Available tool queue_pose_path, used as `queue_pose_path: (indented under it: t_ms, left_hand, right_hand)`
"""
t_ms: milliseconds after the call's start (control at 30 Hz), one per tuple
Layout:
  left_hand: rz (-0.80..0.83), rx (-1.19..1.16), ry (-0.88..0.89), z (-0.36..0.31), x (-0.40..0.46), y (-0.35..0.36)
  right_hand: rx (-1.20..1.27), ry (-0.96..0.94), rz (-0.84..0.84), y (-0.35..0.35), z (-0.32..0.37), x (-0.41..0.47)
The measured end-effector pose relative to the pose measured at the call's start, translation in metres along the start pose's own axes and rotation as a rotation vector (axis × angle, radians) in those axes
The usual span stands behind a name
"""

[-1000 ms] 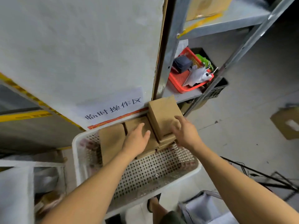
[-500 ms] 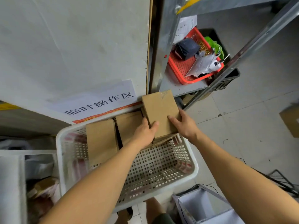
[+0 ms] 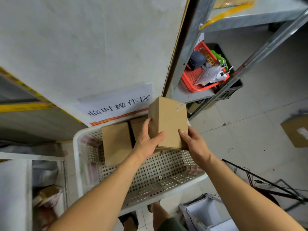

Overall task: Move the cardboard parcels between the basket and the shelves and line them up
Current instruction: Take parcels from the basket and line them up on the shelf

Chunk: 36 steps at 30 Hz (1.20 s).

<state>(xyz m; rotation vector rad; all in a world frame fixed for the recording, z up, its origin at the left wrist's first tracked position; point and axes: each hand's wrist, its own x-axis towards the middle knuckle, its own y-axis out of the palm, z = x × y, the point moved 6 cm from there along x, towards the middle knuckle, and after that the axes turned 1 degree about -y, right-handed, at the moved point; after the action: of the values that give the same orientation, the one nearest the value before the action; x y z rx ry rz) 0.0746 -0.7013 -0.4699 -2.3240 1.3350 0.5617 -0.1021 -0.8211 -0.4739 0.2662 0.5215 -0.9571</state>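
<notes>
Gripping one cardboard parcel (image 3: 167,121) between our left hand (image 3: 146,141) and right hand (image 3: 194,144) over the white basket's (image 3: 191,180) far right corner, we risk clipping the grey shelf post (image 3: 188,45) and dropping it; two parcels (image 3: 116,143) remain along the far edge, above pale floor tiles (image 3: 260,130).

Pale grey tiled floor (image 3: 250,147), white board (image 3: 83,39) bearing a printed paper sign (image 3: 116,102), grey metal shelving (image 3: 250,17), red tray (image 3: 193,79) on a low shelf
</notes>
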Motion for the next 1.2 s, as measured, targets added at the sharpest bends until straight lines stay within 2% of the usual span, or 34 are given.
queue_pose_path:
  t_ms: [67, 167, 233, 367, 433, 567, 700, 833, 900, 967, 1033, 1133, 1200]
  left_hand:
    - [-0.044, -0.013, -0.009, 0.004, -0.013, -0.019]
    - [-0.147, 0.075, 0.001, 0.010, -0.035, -0.051]
    - [-0.203, 0.146, 0.021, 0.014, -0.051, -0.070]
    - [-0.219, 0.215, 0.123, 0.018, -0.087, -0.094]
    - [-0.212, 0.217, 0.166, 0.021, -0.108, -0.107]
    - [-0.195, 0.133, 0.287, 0.022, -0.148, -0.138]
    - [-0.108, 0.023, 0.342, 0.013, -0.178, -0.156]
    - [-0.038, 0.078, 0.381, 0.005, -0.197, -0.176]
    - [-0.098, 0.137, 0.396, 0.003, -0.205, -0.194]
    - [-0.244, 0.161, 0.419, 0.008, -0.206, -0.216]
    - [-0.324, 0.129, 0.361, 0.016, -0.206, -0.236]
    - [-0.219, -0.083, 0.171, 0.030, -0.211, -0.248]
    - [-0.117, -0.277, 0.124, 0.033, -0.212, -0.249]
  right_hand:
    - [-0.140, -0.031, 0.020, 0.020, 0.006, -0.012]
    - [-0.535, -0.167, -0.053, 0.051, 0.025, -0.033]
    - [-0.594, -0.263, -0.067, 0.079, 0.036, -0.054]
    - [-0.194, -0.202, 0.178, 0.149, 0.039, -0.102]
    - [-0.061, -0.218, 0.232, 0.170, 0.041, -0.116]
    - [0.090, -0.163, 0.194, 0.187, 0.043, -0.131]
    - [0.020, -0.178, 0.227, 0.211, 0.043, -0.146]
    - [-0.007, -0.222, 0.255, 0.234, 0.052, -0.168]
    - [0.004, -0.206, 0.294, 0.242, 0.055, -0.175]
    - [0.023, -0.172, 0.342, 0.248, 0.055, -0.180]
    - [0.031, -0.126, 0.386, 0.252, 0.054, -0.180]
    - [0.025, -0.089, 0.474, 0.262, 0.056, -0.180]
    - [0.021, -0.062, 0.505, 0.265, 0.055, -0.177]
